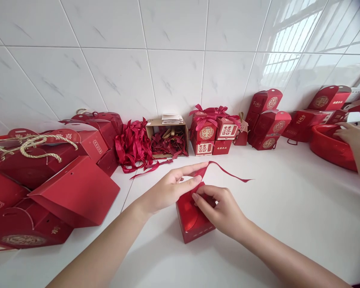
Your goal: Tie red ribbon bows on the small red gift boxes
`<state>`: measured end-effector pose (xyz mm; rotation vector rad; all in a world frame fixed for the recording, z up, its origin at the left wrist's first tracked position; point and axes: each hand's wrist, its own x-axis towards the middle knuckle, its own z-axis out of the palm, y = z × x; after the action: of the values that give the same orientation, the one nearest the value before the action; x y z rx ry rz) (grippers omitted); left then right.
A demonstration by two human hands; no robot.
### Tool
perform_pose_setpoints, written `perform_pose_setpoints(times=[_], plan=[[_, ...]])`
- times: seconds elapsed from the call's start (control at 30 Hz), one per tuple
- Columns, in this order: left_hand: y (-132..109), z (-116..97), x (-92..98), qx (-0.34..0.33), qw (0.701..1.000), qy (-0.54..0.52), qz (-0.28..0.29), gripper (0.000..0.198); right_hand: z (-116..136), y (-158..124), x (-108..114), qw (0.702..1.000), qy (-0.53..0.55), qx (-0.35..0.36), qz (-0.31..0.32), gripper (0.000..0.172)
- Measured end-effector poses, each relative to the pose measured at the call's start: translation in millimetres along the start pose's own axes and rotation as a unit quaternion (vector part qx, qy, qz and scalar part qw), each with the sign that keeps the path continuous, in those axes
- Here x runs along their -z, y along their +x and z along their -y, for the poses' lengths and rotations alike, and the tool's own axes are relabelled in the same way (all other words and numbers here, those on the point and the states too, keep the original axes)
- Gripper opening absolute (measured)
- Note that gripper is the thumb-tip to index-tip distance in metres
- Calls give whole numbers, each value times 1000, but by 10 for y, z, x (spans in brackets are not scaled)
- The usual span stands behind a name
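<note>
A small red gift box [189, 214] stands on the white counter in front of me, its top flaps folded over. My left hand [175, 182] reaches over its far side, thumb and index finger pinching a dark red ribbon [232, 175]. One end of that ribbon trails away to the right above the counter. Against the box's upper right edge, my right hand [217, 202] has thumb and fingers pressed together. What lies between those fingertips is hidden, though it looks close to where the ribbon meets the box.
At left, red boxes [78, 192] are piled up. A ribbon heap [133, 144], a cardboard box [184, 138] of tags and bow-tied boxes [216, 132] line the tiled wall. Further right stand more red boxes [265, 120] and a red basin [330, 148], with another person's hand [352, 134] over it.
</note>
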<state>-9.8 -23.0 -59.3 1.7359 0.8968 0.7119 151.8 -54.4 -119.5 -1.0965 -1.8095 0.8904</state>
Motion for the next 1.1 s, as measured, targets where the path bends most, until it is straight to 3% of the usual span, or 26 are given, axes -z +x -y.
perform_pose_setpoints(times=[0.2,0.33,0.47,0.67,0.87,1.0,1.1], plan=[[53,109,68,71,997,31,-25,39,-20,3,15,998,59,-25,-14,25],[18,148,151,62,997,40,21,25,-30,6,10,990,126,-53,-27,26],[-11,161,161,59,998,9,2,19,-45,7,-5,979,177,-82,-58,27],[-63,136,44,63,998,27,-16,19,-66,-4,-15,978,163,-99,-81,25],[-155,135,-164,32,991,99,-81,10,-59,-17,-10,974,190,-75,-99,14],[-117,294,-308,-15,979,106,-172,8,-102,-24,-8,969,202,-66,-130,18],[-56,449,-374,-52,976,64,-204,10,-146,-11,2,973,165,-45,-153,16]])
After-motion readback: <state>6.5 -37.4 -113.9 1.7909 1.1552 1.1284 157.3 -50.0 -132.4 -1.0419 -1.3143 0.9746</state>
